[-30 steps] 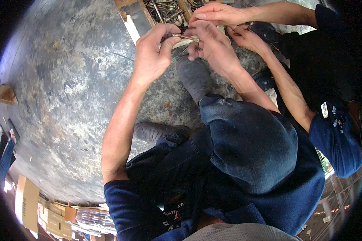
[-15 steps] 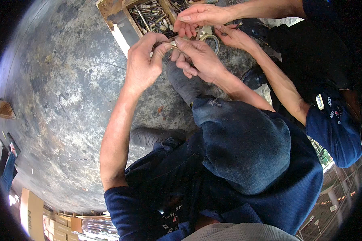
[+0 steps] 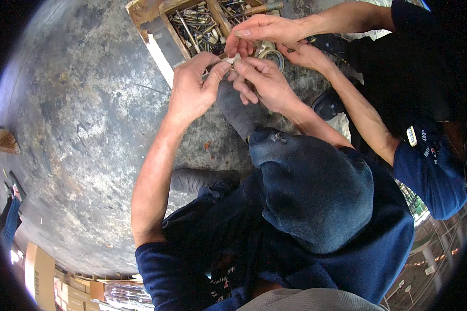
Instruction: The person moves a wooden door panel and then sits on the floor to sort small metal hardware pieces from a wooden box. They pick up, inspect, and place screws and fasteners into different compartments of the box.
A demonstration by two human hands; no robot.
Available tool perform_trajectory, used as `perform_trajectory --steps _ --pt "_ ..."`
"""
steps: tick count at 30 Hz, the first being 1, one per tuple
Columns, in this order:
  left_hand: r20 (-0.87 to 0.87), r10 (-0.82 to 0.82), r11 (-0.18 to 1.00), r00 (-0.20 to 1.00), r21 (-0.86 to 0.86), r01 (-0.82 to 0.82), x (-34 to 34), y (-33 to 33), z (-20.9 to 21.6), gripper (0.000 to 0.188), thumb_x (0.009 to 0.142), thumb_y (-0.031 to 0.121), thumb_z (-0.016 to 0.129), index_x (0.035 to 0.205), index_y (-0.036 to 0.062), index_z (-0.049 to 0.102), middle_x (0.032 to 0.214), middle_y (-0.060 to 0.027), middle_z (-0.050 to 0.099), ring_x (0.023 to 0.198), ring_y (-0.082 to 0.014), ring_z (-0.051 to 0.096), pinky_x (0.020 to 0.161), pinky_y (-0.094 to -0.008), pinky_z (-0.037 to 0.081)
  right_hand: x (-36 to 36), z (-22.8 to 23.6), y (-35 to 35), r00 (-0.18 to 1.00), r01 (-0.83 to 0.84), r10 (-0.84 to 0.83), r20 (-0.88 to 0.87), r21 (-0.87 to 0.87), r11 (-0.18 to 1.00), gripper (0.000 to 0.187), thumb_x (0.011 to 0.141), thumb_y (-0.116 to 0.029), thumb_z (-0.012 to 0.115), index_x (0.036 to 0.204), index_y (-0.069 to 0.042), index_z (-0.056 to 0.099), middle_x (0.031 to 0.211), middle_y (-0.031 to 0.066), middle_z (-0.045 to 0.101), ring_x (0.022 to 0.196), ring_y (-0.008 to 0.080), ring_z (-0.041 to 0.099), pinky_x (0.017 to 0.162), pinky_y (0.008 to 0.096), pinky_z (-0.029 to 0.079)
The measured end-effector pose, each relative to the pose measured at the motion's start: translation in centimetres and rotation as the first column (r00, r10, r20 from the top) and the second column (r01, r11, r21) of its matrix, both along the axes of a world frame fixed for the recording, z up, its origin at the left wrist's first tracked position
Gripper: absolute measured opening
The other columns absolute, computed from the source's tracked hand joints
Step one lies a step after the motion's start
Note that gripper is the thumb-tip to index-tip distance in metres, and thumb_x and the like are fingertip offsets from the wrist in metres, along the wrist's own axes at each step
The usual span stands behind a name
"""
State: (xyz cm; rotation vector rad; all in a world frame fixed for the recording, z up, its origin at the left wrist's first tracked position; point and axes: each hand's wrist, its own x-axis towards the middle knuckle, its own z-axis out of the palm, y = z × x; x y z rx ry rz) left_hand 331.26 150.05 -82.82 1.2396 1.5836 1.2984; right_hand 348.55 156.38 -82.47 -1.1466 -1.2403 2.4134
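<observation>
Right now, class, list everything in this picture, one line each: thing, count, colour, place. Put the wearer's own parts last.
wooden tray: one, brown, compartments of metal bolts, top centre
small part: one, pale, pinched between the wearer's fingertips; kind unclear
ring: one, pale, right of the tray
concrete floor: grey, mottled, left
co-worker's hands: two, top right, reaching to the small part
shoes: two, grey, centre
cardboard boxes: several, tan, lower left
left hand: one, holding the small part
right hand: one, holding the small part
</observation>
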Motion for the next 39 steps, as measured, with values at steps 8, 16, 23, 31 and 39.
perform_trajectory --steps 8,16,23,31,39 --pt "0.062 -0.039 0.958 0.997 -0.281 0.055 0.0 -0.4 1.0 0.026 0.090 0.023 0.066 0.082 -0.0024 0.066 0.060 -0.0108 0.058 0.054 -0.0139 0.054 0.049 -0.0333 0.042 -0.8 -0.4 -0.4 0.978 0.196 -0.170 -0.118 0.256 0.947 0.013 0.095 -0.013 0.061 0.095 -0.001 0.057 0.079 0.0037 0.059 0.067 0.0091 0.058 0.062 0.0249 0.050" --pt "-0.007 -0.136 0.925 0.991 -0.359 0.125 0.1 -0.6 0.5 0.032 0.093 0.029 0.063 0.084 -0.0015 0.067 0.067 -0.0077 0.064 0.063 -0.0132 0.056 0.058 -0.0314 0.046 0.3 0.7 -0.7 0.998 -0.050 0.035 0.051 0.348 0.936 0.022 0.098 -0.019 0.057 0.098 0.003 0.062 0.071 0.0046 0.059 0.056 0.0093 0.054 0.055 0.0250 0.047" --pt "0.080 0.018 0.913 0.997 -0.408 0.016 -0.1 -0.2 1.1 0.025 0.089 0.023 0.065 0.083 -0.0014 0.067 0.065 -0.0137 0.062 0.054 -0.0234 0.058 0.053 -0.0354 0.045 1.4 -0.5 -1.1 0.997 -0.048 0.003 0.071 0.640 0.767 0.013 0.097 -0.008 0.057 0.105 0.002 0.055 0.081 0.0071 0.062 0.068 0.0120 0.060 0.060 0.0254 0.050" --pt "-0.030 0.035 0.999 0.999 0.010 -0.035 3.6 1.4 -0.9 0.016 0.082 0.005 0.068 0.099 0.0019 0.068 0.089 -0.0134 0.069 0.079 -0.0228 0.068 0.064 -0.0335 0.053 4.6 -2.1 -3.3 0.967 -0.227 0.199 0.159 0.180 0.957 0.015 0.100 -0.012 0.050 0.107 0.001 0.051 0.083 0.0073 0.061 0.073 0.0128 0.061 0.061 0.0273 0.052" --pt "0.436 0.203 0.971 0.877 -0.202 -0.124 9.4 7.1 -1.9 0.016 0.081 0.011 0.064 0.089 -0.0024 0.069 0.079 -0.0211 0.069 0.073 -0.0315 0.069 0.070 -0.0379 0.053 4.8 -4.5 -3.7 0.953 -0.102 0.098 0.286 -0.002 0.995 0.019 0.101 -0.012 0.043 0.112 0.001 0.051 0.080 0.0094 0.062 0.067 0.0163 0.062 0.060 0.0282 0.053"
